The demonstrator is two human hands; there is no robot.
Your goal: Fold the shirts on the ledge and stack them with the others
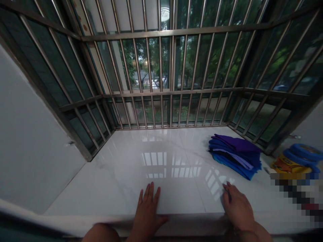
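My left hand (pixel 147 210) lies flat on the glossy white sill (pixel 121 174), fingers stretched forward and close together, holding nothing. My right hand (pixel 237 206) rests palm down on the same sill near its front edge, fingers spread a little and empty. A stack of folded blue and purple cloths (pixel 236 155) sits on the sill to the right, a short way beyond my right hand and not touched by it.
Metal window bars (pixel 161 80) enclose the sill on the back, left and right. A yellow container with blue rings (pixel 295 161) sits at the far right. A grey wall (pixel 27 144) stands at the left.
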